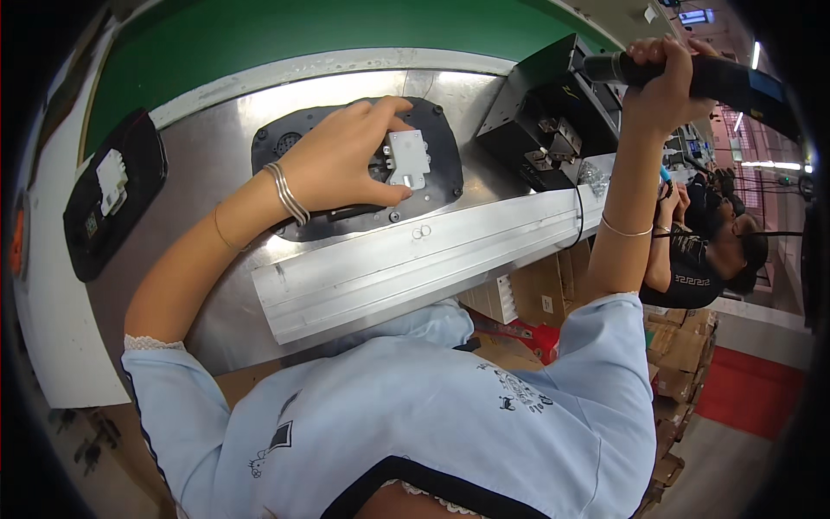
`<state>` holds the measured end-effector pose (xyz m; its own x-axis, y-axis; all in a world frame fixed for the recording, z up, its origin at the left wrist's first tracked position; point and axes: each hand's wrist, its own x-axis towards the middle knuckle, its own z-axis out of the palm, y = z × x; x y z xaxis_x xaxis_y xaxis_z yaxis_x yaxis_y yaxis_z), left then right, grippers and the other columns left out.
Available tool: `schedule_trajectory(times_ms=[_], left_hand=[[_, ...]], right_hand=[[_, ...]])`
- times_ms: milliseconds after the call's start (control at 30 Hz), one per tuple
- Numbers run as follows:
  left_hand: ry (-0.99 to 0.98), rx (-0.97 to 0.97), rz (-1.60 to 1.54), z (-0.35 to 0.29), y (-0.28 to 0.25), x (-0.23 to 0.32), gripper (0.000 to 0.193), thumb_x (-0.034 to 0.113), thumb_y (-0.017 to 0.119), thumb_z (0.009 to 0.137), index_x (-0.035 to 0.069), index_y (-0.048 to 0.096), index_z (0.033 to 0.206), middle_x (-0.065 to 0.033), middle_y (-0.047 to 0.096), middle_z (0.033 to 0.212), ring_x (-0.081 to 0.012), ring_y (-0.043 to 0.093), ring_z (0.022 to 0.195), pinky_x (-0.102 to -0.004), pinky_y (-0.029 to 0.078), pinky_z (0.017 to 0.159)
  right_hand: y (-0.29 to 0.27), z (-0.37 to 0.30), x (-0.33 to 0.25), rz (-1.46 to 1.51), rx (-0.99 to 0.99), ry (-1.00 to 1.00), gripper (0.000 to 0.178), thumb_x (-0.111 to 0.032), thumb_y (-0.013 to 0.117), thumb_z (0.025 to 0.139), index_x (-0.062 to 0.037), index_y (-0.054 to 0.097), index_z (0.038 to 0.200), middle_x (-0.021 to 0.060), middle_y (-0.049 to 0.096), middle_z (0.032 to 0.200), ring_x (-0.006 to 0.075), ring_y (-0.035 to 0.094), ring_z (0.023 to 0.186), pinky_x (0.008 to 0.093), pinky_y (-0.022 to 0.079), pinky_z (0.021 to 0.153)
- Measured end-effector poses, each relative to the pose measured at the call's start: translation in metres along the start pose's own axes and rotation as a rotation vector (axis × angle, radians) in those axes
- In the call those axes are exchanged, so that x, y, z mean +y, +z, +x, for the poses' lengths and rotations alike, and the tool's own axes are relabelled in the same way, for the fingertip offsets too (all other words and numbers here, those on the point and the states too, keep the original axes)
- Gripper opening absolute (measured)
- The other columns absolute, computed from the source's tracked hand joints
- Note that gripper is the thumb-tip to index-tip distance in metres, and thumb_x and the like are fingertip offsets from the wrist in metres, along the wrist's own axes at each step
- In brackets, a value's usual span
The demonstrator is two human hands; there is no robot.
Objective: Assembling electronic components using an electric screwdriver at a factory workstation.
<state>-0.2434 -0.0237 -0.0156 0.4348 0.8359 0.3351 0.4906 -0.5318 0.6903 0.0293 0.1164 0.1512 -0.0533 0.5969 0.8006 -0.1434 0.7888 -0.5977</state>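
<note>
A black plastic panel (445, 164) with rounded corners lies on the metal worktop. My left hand (341, 156) reaches over it, thumb and fingers curved around a white rectangular block (408, 159) with small side tabs. The thumb tip touches down by the block's near end; the index finger arches past its far end. Raised high at the right, my right hand (670, 82) is wrapped around a black cylindrical tool that looks like an electric screwdriver (735, 80). Its narrower end points left, and its tip is not clearly visible.
A similar black panel (138, 190) with a white block stands at the left. Along the near edge runs a long aluminium profile (424, 246). A black box device (545, 121) with metal fittings sits right of the panel. Another person (700, 259) and cardboard boxes (679, 346) are farther right.
</note>
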Motion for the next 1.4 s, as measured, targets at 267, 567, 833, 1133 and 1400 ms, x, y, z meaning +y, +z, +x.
schedule_trajectory(times_ms=[267,567,833,1133,1400], left_hand=[[-0.014,-0.012,0.000,-0.002,-0.003,0.003,0.080,0.030,0.078,0.067,-0.003,0.041,0.130,-0.0161,0.063,0.115,-0.0328,0.054,0.106,-0.0381,0.043,0.095],[-0.021,-0.019,-0.008,-0.002,-0.002,0.001,0.080,0.031,0.078,0.067,-0.002,0.041,0.130,-0.0185,0.061,0.116,-0.0333,0.055,0.108,-0.0379,0.044,0.095],[-0.003,0.009,0.018,-0.004,-0.002,-0.001,0.079,0.030,0.078,0.067,-0.002,0.041,0.129,-0.0148,0.063,0.116,-0.0324,0.055,0.107,-0.0376,0.043,0.095],[0.047,0.042,0.033,-0.003,0.006,-0.008,0.077,0.033,0.078,0.068,-0.003,0.043,0.127,-0.0139,0.064,0.114,-0.0321,0.055,0.104,-0.0384,0.046,0.091],[-0.027,-0.007,0.020,-0.002,0.000,-0.001,0.078,0.036,0.077,0.067,-0.002,0.044,0.126,-0.0154,0.064,0.107,-0.0332,0.057,0.100,-0.0388,0.047,0.088]], right_hand=[[-0.005,-0.037,-0.065,0.121,-0.022,0.106,0.015,-0.004,0.051,0.082,-0.0130,0.051,0.094,0.0011,0.040,0.063,0.0147,0.041,0.056,0.0320,0.038,0.060],[-0.002,-0.079,-0.041,-0.027,0.014,0.213,0.021,0.001,0.053,0.083,-0.0090,0.053,0.101,0.0027,0.040,0.060,0.0155,0.042,0.050,0.0318,0.039,0.054],[0.013,-0.087,-0.056,-0.043,-0.092,0.316,0.026,0.001,0.050,0.085,-0.0060,0.047,0.111,0.0026,0.039,0.059,0.0140,0.041,0.047,0.0314,0.038,0.051],[0.091,-0.108,-0.041,0.312,-0.332,0.372,0.028,-0.003,0.045,0.085,-0.0064,0.042,0.113,0.0010,0.034,0.057,0.0136,0.039,0.045,0.0306,0.039,0.049],[0.135,-0.110,-0.020,0.420,-0.440,0.322,0.024,0.001,0.045,0.084,-0.0059,0.041,0.107,0.0031,0.037,0.056,0.0130,0.040,0.041,0.0307,0.040,0.044]])
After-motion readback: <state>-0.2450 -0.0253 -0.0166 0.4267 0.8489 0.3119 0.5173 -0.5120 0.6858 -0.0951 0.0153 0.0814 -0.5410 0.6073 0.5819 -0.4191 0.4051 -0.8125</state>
